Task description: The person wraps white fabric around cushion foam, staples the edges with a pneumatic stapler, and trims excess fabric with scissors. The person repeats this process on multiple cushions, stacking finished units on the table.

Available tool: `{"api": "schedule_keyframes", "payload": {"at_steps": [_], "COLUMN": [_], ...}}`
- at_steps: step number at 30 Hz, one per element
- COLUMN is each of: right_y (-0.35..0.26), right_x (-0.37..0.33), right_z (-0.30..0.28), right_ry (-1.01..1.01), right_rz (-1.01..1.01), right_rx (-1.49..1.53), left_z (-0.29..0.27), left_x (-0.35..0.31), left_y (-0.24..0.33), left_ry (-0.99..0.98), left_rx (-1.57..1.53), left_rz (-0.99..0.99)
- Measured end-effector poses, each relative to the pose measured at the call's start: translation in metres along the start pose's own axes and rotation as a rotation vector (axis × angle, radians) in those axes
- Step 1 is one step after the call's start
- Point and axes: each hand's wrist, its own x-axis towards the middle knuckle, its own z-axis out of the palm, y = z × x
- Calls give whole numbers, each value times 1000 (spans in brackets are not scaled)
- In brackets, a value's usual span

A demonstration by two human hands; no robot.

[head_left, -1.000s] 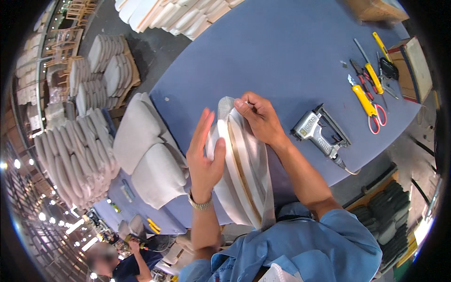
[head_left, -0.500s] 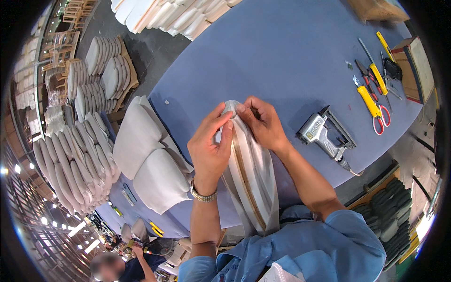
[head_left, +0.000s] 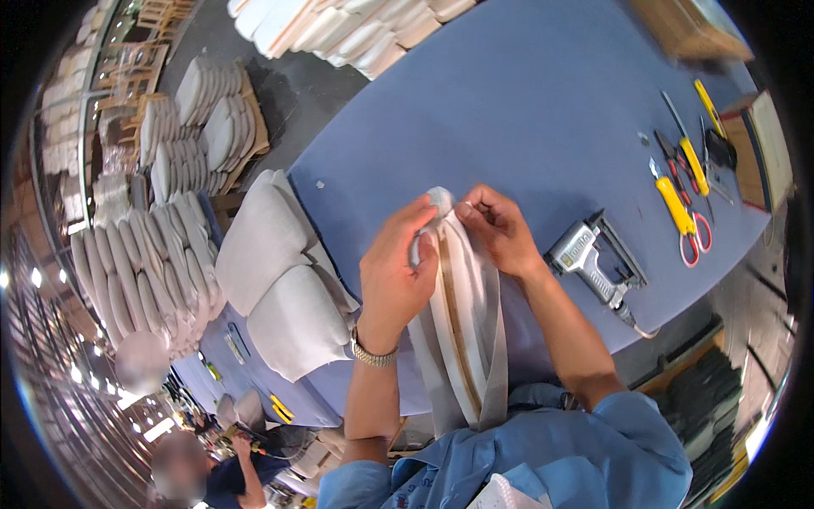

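Observation:
A light-grey fabric cover hangs around a narrow padded cushion (head_left: 459, 339), which stands on edge against my body with a brown board edge showing down its middle. My left hand (head_left: 397, 270), with a metal watch at the wrist, is curled round the cushion's far end, thumb along the inner side. At the same end, my right hand (head_left: 502, 231) pinches the fabric's edge (head_left: 463, 212) between thumb and fingers. Right of my hands lies a silver staple gun (head_left: 593, 259) with a hose fitted to it. Left of them, finished-looking grey cushions (head_left: 297, 318) overlap on the table.
The blue-covered table (head_left: 483, 102) carries scissors (head_left: 694, 242), a yellow-handled knife (head_left: 671, 199), red-handled pliers (head_left: 674, 165) and a cardboard box (head_left: 691, 30) at the right. Stacked cushions (head_left: 148, 271) stand left. A co-worker (head_left: 242, 475) is at lower left.
The view has shifted slightly. At the cushion's far end my fingers have shifted on the fabric, and more of the rounded grey tip shows between my hands.

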Motion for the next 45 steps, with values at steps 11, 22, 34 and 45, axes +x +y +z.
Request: {"api": "schedule_keyframes", "payload": {"at_steps": [11,22,34,45], "right_y": [-18,-59,-79,-79], "right_x": [-12,-18,-30,-53], "right_z": [0,8,25,34], "right_ry": [95,113,-88,-260], "right_rz": [-79,-198,-206,-230], "right_rx": [-329,-613,-1172,-1323], "left_z": [-10,36,60,74], "left_x": [8,-1,2,-24], "left_y": [-5,-14,-7,-17], "left_ry": [-82,175,297,398], "left_rx": [160,-226,-844,-973], "left_rz": [98,-25,-125,-140]}}
